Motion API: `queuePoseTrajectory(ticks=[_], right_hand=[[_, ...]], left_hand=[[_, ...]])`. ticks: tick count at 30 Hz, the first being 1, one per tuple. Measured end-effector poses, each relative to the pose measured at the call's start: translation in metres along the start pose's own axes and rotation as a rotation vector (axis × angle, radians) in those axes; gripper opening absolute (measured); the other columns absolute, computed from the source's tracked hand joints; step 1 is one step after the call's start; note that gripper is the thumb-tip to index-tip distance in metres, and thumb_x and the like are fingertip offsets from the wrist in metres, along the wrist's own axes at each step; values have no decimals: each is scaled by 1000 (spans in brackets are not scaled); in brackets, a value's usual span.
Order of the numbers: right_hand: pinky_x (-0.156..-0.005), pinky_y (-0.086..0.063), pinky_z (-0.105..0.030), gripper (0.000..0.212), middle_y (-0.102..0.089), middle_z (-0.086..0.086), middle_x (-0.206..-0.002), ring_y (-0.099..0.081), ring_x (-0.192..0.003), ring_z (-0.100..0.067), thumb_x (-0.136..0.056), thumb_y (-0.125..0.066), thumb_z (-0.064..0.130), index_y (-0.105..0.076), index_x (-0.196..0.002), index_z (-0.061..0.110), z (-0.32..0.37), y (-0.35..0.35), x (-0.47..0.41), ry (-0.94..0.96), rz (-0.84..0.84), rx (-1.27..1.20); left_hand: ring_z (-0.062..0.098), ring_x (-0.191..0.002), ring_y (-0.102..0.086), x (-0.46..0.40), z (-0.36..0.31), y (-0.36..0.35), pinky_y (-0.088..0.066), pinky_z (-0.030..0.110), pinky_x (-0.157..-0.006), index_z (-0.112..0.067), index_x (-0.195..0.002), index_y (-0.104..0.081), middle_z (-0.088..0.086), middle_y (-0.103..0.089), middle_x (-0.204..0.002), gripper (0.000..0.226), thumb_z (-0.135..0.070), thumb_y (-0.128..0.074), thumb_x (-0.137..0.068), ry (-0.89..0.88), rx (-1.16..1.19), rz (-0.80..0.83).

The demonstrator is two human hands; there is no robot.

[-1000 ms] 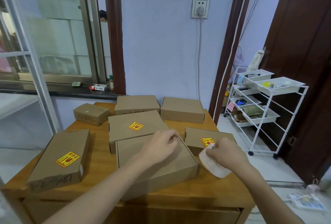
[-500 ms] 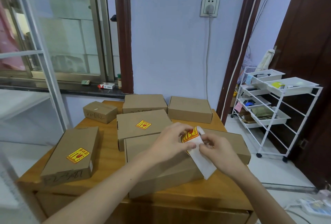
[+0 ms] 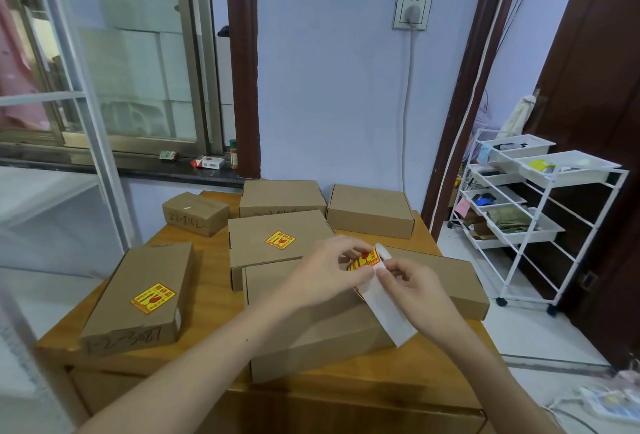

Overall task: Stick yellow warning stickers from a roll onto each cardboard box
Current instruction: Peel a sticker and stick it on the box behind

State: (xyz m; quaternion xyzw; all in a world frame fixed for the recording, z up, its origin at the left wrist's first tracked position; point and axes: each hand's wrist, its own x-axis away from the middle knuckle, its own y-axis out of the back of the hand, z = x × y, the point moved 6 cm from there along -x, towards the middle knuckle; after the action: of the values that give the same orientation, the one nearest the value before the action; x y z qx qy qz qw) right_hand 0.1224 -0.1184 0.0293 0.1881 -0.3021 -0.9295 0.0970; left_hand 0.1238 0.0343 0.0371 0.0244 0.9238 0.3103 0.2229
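Several brown cardboard boxes lie on a wooden table (image 3: 207, 298). Over the large front box (image 3: 311, 329) my two hands meet. My left hand (image 3: 329, 272) pinches a yellow warning sticker (image 3: 363, 260) at its edge. My right hand (image 3: 412, 283) grips the sticker roll's white backing strip (image 3: 388, 312), which hangs down over the front box. The roll's curl (image 3: 382, 250) shows just above my fingers. The left box (image 3: 138, 298) and the middle box (image 3: 277, 239) each carry a yellow sticker. The right box (image 3: 446, 281) is partly hidden behind my right hand.
Two plain boxes (image 3: 282, 196) (image 3: 370, 210) and a small box (image 3: 195, 213) stand along the table's back. A white wire trolley (image 3: 540, 215) stands on the floor to the right. A window ledge with small items (image 3: 207, 163) runs behind on the left.
My right hand brought the sticker roll from the right box to above the front box. My left hand took hold of a sticker's edge, and the backing strip now hangs longer.
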Motion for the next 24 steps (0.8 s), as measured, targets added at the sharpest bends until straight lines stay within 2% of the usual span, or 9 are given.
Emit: queuePoseTrajectory(ticks=[4, 7, 9, 11, 14, 16, 18, 21, 24], right_hand=[[-62, -41, -9, 26, -68, 8, -91, -58, -82, 1, -95, -49, 37, -68, -101, 21, 6, -2, -1, 61, -16, 151], [-66, -42, -18, 25, -66, 7, -94, -55, -87, -5, -96, -47, 35, -67, -106, 24, 6, -4, 0, 104, -23, 271], [-74, -45, -30, 23, -64, 7, -90, -54, -88, -9, -96, -47, 31, -67, -106, 24, 6, -5, 1, 127, -32, 315], [-77, -42, -34, 22, -59, 10, -85, -51, -86, -11, -96, -47, 30, -67, -104, 24, 8, -5, 2, 146, -44, 351], [-75, -39, -33, 22, -56, 13, -82, -50, -84, -9, -97, -46, 31, -66, -102, 24, 8, -5, 2, 152, -51, 372], [-74, -42, -30, 24, -62, 9, -87, -53, -86, -10, -97, -45, 32, -67, -104, 23, 8, -4, 1, 142, -49, 373], [-64, -38, -20, 26, -61, 8, -87, -52, -81, -7, -97, -46, 32, -67, -105, 20, 5, -2, 0, 123, -56, 354], [-57, -32, -16, 25, -59, 11, -84, -51, -77, -4, -96, -46, 32, -67, -103, 19, 2, -2, -2, 107, -56, 345], [-67, -40, -18, 25, -63, 12, -92, -55, -86, -5, -96, -46, 33, -66, -106, 20, -5, 1, -5, 66, -47, 309]], left_hand=[[4, -96, -63, -4, -2, 2, -53, 24, -87, -20, -106, -73, -7, -67, -102, 23, -31, -74, -86, 16, -37, -42], [4, -90, -64, -5, -2, 2, -53, 21, -79, -17, -100, -73, -8, -68, -95, 25, -34, -77, -83, 49, -48, -74], [4, -89, -65, -5, 0, 0, -52, 20, -76, -18, -96, -72, -9, -69, -91, 23, -36, -77, -82, 77, -63, -88], [3, -86, -65, -5, 1, -2, -54, 22, -75, -21, -90, -69, -9, -69, -86, 18, -35, -76, -82, 90, -75, -100], [6, -84, -67, -7, 2, -4, -56, 24, -75, -21, -87, -68, -6, -70, -85, 13, -31, -74, -82, 88, -75, -109], [6, -83, -68, -7, 1, -4, -53, 18, -72, -21, -87, -68, -6, -71, -85, 8, -27, -72, -84, 79, -62, -116], [4, -82, -67, -6, 0, -3, -48, 11, -68, -24, -84, -67, -9, -70, -83, 2, -23, -68, -86, 71, -44, -129], [5, -80, -66, -7, 0, -5, -54, 22, -71, -21, -80, -68, -8, -70, -80, 9, -19, -64, -87, 60, -67, -135], [8, -78, -65, -9, 3, -4, -56, 33, -71, -16, -80, -69, -6, -70, -78, 10, -17, -62, -87, 68, -114, -139]])
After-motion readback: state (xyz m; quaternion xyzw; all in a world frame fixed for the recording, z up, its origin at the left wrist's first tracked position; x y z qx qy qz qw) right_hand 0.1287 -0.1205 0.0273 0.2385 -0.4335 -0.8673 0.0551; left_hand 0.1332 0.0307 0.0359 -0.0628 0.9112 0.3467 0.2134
